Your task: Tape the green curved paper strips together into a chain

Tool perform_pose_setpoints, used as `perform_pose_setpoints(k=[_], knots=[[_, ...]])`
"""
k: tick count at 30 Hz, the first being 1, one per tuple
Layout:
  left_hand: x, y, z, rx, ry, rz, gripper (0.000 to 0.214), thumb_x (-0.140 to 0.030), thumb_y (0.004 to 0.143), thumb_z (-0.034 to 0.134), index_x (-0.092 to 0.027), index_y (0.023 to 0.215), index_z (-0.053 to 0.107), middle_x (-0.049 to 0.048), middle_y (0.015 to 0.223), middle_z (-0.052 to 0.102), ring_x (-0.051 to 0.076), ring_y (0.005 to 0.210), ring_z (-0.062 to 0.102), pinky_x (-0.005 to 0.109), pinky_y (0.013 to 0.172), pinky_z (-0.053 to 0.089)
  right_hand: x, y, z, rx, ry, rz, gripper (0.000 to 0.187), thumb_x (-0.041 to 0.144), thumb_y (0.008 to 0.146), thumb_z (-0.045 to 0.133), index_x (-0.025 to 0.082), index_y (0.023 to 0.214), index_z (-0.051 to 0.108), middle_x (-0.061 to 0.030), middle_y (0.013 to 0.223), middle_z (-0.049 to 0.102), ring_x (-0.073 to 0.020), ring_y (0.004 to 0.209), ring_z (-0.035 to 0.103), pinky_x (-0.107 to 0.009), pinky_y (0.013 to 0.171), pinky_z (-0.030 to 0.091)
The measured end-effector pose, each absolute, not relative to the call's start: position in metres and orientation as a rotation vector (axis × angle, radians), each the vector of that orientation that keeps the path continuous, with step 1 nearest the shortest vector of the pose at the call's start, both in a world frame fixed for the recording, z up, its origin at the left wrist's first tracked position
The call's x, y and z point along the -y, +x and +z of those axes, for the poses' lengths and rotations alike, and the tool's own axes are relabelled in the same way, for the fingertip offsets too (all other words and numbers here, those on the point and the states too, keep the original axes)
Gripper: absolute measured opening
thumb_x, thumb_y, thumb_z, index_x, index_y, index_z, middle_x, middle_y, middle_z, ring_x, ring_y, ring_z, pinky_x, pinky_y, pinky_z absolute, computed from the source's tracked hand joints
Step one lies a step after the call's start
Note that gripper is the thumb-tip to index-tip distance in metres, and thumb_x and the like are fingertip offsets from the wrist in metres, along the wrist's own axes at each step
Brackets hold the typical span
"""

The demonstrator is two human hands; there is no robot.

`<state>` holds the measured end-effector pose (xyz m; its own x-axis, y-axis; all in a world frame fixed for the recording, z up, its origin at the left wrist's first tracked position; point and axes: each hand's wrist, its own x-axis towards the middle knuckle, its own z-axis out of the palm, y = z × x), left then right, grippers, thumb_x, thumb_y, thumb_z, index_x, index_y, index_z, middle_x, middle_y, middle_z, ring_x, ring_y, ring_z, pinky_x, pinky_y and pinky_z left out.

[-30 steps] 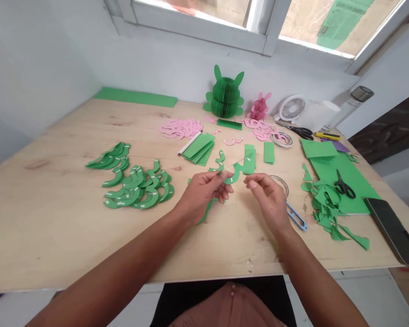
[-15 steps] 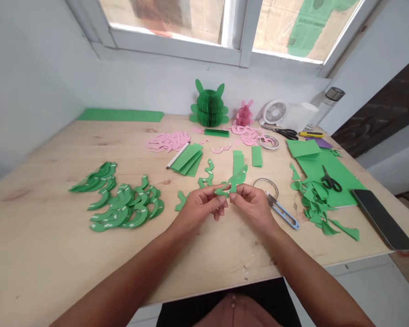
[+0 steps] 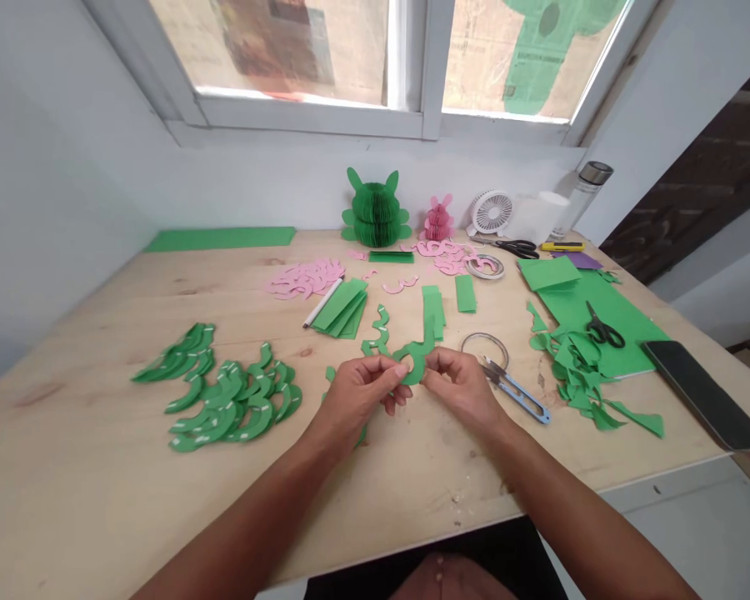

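Note:
A curvy green paper cutout (image 3: 417, 360) is held above the table in front of me. My left hand (image 3: 353, 393) pinches its left side between thumb and fingers. My right hand (image 3: 463, 387) grips its right edge, fingers closed. Another wavy green cutout (image 3: 378, 332) lies just beyond my hands, and a green piece (image 3: 330, 373) is partly covered by my left hand. On the left sits a pile of curved green cutouts (image 3: 225, 404) with small white strips on them. A light blue cutter (image 3: 518, 393) rests right of my right hand, beside a tape roll (image 3: 484, 342).
Folded green paper (image 3: 343, 308) and pink cutouts (image 3: 306, 279) lie behind. Green (image 3: 375, 217) and pink (image 3: 438, 221) paper figures stand by the wall near a white fan (image 3: 492, 212). To the right are green scraps (image 3: 578, 367), black scissors (image 3: 605, 333) and a phone (image 3: 706, 392).
The cutout has turned in my fingers, so its ring-shaped curve now faces me. My view has tilted slightly upward.

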<state>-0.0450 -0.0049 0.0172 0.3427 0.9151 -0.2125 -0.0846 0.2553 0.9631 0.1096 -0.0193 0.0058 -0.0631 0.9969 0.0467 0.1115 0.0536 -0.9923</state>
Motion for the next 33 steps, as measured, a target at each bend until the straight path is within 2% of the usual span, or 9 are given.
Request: perform_pose_setpoints(k=[5, 12, 16, 19, 24, 33], knots=[[0.004, -0.044, 0.017, -1.049, 1.1, 0.892, 0.022, -0.034, 0.071, 0.067, -0.015, 0.064, 0.061, 0.0022, 0.055, 0.063, 0.01, 0.047, 0.052, 0.021, 0.046, 0.041, 0.018, 0.111, 0.01, 1.273, -1.184, 1.138, 0.017, 0.032, 0.076, 0.053, 0.017, 0.069, 0.059, -0.0003, 0.066, 0.054, -0.0133, 0.066, 0.049, -0.027, 0.064, 0.04], [0.005, -0.041, 0.013, -1.046, 1.11, 0.902, 0.023, -0.037, 0.068, 0.068, -0.015, 0.066, 0.064, 0.0029, 0.06, 0.064, 0.013, 0.053, 0.057, 0.022, 0.046, 0.044, 0.018, 0.111, 0.004, 1.208, -1.233, 1.255, 0.029, 0.043, 0.073, 0.061, 0.018, 0.063, 0.051, 0.0032, 0.059, 0.047, -0.0103, 0.056, 0.042, -0.024, 0.055, 0.034], [0.004, -0.042, 0.015, -1.062, 1.094, 0.985, 0.022, -0.035, 0.068, 0.068, -0.015, 0.077, 0.068, 0.0031, 0.068, 0.066, 0.014, 0.063, 0.06, 0.022, 0.052, 0.046, 0.018, 0.111, 0.0, 1.29, -1.234, 1.312, 0.028, 0.04, 0.073, 0.061, 0.018, 0.061, 0.049, 0.0049, 0.056, 0.042, -0.0084, 0.053, 0.036, -0.023, 0.05, 0.027], [0.004, -0.042, 0.014, -1.057, 1.08, 1.006, 0.02, -0.029, 0.066, 0.07, -0.015, 0.08, 0.069, -0.0002, 0.065, 0.064, 0.01, 0.058, 0.056, 0.021, 0.055, 0.046, 0.018, 0.111, -0.002, 1.415, -1.216, 1.334, 0.026, 0.035, 0.074, 0.06, 0.017, 0.06, 0.049, 0.0054, 0.055, 0.04, -0.0078, 0.053, 0.035, -0.022, 0.049, 0.025], [0.003, -0.043, 0.009, -1.043, 1.066, 1.021, 0.014, -0.027, 0.065, 0.071, -0.015, 0.071, 0.065, -0.0045, 0.057, 0.056, 0.006, 0.048, 0.048, 0.019, 0.049, 0.04, 0.02, 0.11, -0.001, 1.555, -1.241, 1.325, 0.024, 0.028, 0.075, 0.059, 0.017, 0.057, 0.047, 0.0064, 0.052, 0.038, -0.0068, 0.049, 0.034, -0.021, 0.046, 0.024], [0.002, -0.044, 0.005, -1.025, 0.983, 1.038, 0.017, -0.027, 0.063, 0.073, -0.015, 0.067, 0.061, -0.0044, 0.06, 0.055, 0.007, 0.049, 0.05, 0.019, 0.047, 0.041, 0.023, 0.108, -0.007, 1.571, -1.202, 1.4, 0.012, 0.023, 0.075, 0.058, 0.016, 0.066, 0.056, 0.0047, 0.057, 0.047, -0.0075, 0.053, 0.039, -0.021, 0.049, 0.028]])
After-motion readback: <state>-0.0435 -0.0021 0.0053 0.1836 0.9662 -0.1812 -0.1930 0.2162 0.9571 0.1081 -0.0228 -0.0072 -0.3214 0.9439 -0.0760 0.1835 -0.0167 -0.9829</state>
